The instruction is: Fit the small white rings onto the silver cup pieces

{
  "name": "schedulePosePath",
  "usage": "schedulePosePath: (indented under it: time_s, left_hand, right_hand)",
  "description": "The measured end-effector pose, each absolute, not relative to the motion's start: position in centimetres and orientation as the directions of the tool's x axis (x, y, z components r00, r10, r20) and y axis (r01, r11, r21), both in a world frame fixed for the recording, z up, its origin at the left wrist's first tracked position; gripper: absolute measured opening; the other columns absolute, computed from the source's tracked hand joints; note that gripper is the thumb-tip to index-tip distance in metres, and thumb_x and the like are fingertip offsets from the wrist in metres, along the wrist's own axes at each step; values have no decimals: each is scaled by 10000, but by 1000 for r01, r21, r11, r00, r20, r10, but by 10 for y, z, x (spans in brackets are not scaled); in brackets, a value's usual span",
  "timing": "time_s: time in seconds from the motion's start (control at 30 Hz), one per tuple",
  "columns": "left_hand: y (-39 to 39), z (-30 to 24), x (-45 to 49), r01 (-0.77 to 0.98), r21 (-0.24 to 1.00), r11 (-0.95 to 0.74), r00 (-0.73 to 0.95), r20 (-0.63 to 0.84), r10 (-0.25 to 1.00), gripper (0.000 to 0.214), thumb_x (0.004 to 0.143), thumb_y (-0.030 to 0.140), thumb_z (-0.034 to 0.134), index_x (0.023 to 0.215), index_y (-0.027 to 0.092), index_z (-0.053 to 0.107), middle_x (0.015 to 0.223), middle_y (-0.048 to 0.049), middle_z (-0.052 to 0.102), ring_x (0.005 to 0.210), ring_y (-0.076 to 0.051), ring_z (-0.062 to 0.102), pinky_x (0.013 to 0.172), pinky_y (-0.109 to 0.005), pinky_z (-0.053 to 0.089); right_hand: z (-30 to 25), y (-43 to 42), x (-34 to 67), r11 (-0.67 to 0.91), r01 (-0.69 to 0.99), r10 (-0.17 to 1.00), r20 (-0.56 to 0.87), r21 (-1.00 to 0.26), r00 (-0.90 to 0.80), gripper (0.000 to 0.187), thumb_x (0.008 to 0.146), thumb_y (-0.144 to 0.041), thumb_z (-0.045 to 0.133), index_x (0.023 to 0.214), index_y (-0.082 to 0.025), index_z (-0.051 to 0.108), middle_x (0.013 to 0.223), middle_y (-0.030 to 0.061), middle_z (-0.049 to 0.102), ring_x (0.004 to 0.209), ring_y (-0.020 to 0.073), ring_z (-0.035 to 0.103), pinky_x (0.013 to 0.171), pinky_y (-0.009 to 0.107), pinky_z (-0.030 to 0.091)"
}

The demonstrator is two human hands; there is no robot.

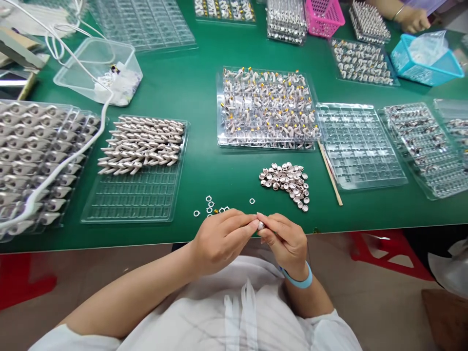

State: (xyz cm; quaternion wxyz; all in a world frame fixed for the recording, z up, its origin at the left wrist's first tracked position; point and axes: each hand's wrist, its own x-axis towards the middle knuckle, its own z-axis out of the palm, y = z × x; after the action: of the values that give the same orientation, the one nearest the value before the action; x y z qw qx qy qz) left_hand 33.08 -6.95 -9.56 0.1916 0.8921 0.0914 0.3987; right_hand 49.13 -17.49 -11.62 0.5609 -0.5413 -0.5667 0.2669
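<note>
At the table's front edge my left hand (224, 239) and my right hand (287, 240) meet, fingertips pinched together on one small silvery-white part (261, 225). Most of that part is covered by the fingers, so its exact kind does not show. White rings with small tabs (208, 198) lie scattered just beyond my left hand, and a lone ring (252, 201) sits farther right. Beyond my right hand is a loose pile of small round metallic caps (287, 179).
A clear tray of small parts with yellow bits (268, 109) stands ahead. A wooden stick (331, 175) lies beside a clear compartment tray (360, 146). Long metallic pieces (142, 144) fill part of a left tray. A white cable (69, 158) crosses the left side. Another person's hand (415, 20) shows far right.
</note>
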Motion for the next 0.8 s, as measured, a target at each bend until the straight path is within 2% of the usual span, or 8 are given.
schedulePosePath:
  time_s: [0.17, 0.53, 0.7, 0.8]
  left_hand:
    - [-70, -95, 332, 8, 408, -913, 646, 695, 316, 160, 873, 47, 595, 1020, 103, 625, 861, -128, 752, 722, -177, 686, 630, -298, 588]
    - [-74, -98, 334, 38, 411, -911, 632, 696, 340, 148, 870, 49, 591, 998, 124, 600, 819, -108, 732, 696, -172, 671, 613, -299, 571]
    - [-74, -100, 335, 12, 405, -914, 629, 708, 322, 197, 853, 16, 567, 1027, 106, 580, 831, -141, 729, 696, -186, 663, 595, -320, 565]
    - [-73, -100, 334, -1, 406, -914, 628, 711, 315, 209, 855, 19, 563, 1041, 114, 575, 833, -136, 728, 697, -184, 662, 598, -323, 567]
  right_hand:
    - [-116, -175, 492, 293, 321, 903, 371, -901, 215, 418, 896, -103, 641, 1276, -277, 653, 876, 32, 698, 699, 129, 621, 621, 257, 531]
    - [-109, -174, 488, 313, 545, 855, 480, -778, 195, 398, 914, -119, 599, 1298, -220, 626, 885, 66, 715, 711, 147, 648, 608, 270, 555]
    - [-109, -175, 484, 322, 650, 814, 552, -688, 181, 425, 908, -110, 597, 1323, -205, 606, 824, 63, 696, 677, 153, 634, 580, 281, 547]
    - [-107, -175, 484, 331, 655, 814, 556, -679, 166, 446, 905, -94, 596, 1340, -193, 589, 845, 74, 696, 694, 158, 632, 588, 289, 545]
